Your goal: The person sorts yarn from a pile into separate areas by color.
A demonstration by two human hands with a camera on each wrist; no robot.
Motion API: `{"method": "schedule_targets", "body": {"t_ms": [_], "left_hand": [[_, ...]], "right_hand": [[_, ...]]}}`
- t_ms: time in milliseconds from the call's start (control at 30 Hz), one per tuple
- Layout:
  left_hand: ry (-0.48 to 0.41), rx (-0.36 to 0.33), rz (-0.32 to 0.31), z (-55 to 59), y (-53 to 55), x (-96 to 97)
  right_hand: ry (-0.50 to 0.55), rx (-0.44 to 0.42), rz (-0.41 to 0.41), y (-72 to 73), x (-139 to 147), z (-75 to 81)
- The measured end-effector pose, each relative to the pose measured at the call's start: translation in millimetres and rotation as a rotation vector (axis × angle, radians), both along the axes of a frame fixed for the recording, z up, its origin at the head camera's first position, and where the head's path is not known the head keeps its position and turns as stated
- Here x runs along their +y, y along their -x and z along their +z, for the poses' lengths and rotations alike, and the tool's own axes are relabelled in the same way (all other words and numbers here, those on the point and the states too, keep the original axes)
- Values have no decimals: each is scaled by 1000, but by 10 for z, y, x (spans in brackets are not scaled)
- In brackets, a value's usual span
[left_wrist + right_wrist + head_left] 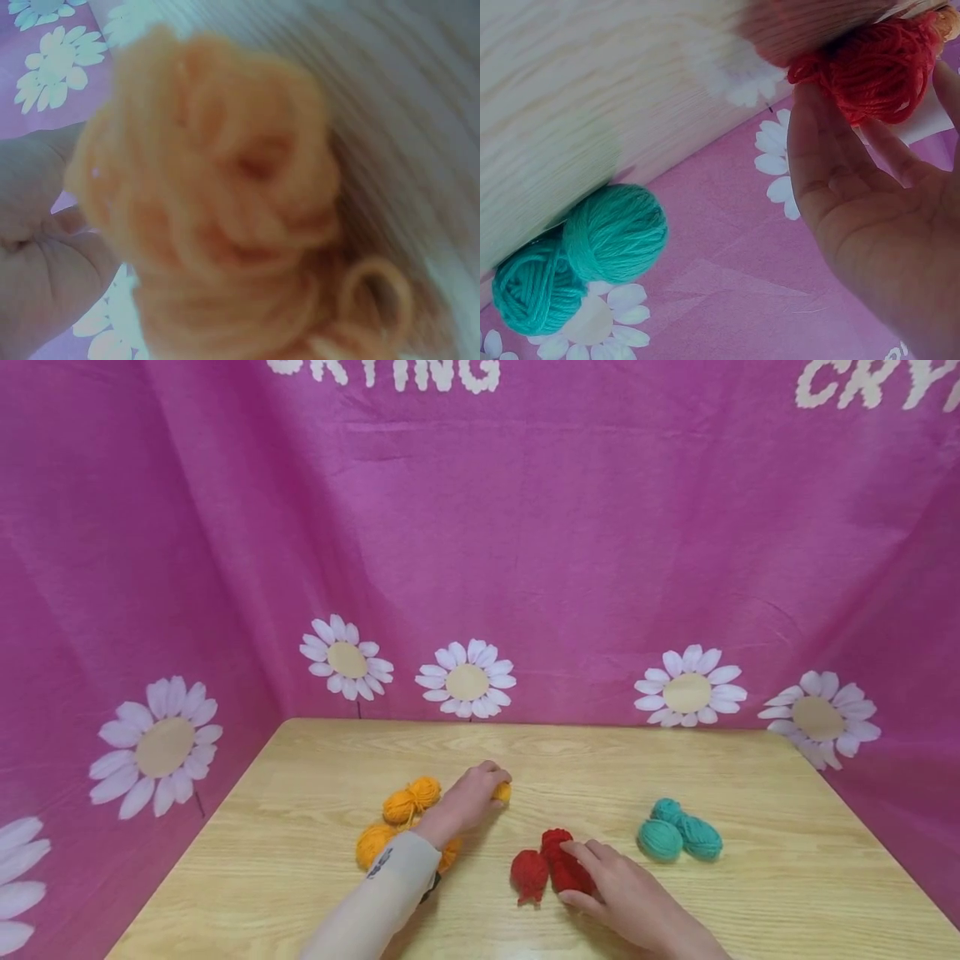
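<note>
My left hand [472, 797] reaches over the table and holds a small yellow ball of yarn [502, 792], mostly covered by the fingers. Under and beside that forearm lie orange yarn skeins [411, 800], partly hidden by the sleeve. Orange yarn [217, 165], blurred and close, fills the left wrist view and hides most of the hand. With fingers on the far side and thumb on the near side, my right hand [618, 893] grips a dark red yarn skein [564, 864]. A second red yarn ball [529, 875] sits just left of it.
To the right lie teal yarn balls [662, 841], bunched together on the wooden table [585, 760]. A pink cloth [570, 568] with white daisies hangs behind the table and along its sides.
</note>
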State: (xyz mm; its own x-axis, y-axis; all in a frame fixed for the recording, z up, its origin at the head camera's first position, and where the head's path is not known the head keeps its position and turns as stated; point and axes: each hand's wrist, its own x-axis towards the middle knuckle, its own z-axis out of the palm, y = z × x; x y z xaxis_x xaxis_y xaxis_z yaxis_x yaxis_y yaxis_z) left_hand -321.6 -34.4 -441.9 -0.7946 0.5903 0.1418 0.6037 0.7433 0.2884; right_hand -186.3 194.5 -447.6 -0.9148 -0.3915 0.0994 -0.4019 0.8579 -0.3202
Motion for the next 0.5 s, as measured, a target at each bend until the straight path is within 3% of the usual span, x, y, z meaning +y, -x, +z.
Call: {"method": "schedule_targets", "body": {"t_ms": [167, 300, 500], "left_hand": [[-61, 29, -3, 22, -46, -155], [-142, 63, -3, 47, -62, -338], [-231, 52, 79, 114, -81, -590]], "right_hand": [[-9, 21, 8, -2, -2, -7], [-24, 91, 47, -11, 1, -25], [-36, 163, 69, -7, 12, -61]]}}
